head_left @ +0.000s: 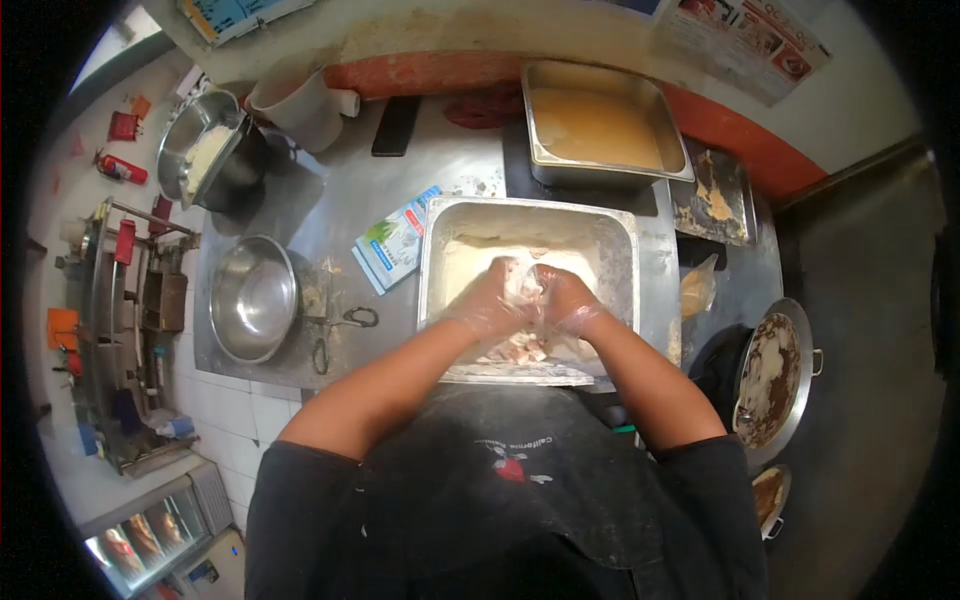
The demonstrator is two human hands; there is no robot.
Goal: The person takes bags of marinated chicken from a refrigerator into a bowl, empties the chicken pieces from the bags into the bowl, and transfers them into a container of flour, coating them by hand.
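Note:
A rectangular metal pan (429, 262) in front of me holds pale flour (468, 252). My left hand (492, 304) and my right hand (566, 298), both in clear plastic gloves, are inside it, close together. Their fingers are curled around a flour-coated piece of raw meat (523, 284), which sits between them above the flour. More floured meat pieces (520, 349) lie in the pan's near part, below my wrists. The fingertips are partly hidden by the meat and flour.
Left of the pan are a glove box (395, 240), scissors (345, 321) and a steel bowl (254, 300). Behind stand a phone (396, 126), a white pitcher (302, 108) and a deep pan of yellowish liquid (600, 125). A large round pan (778, 375) is at right.

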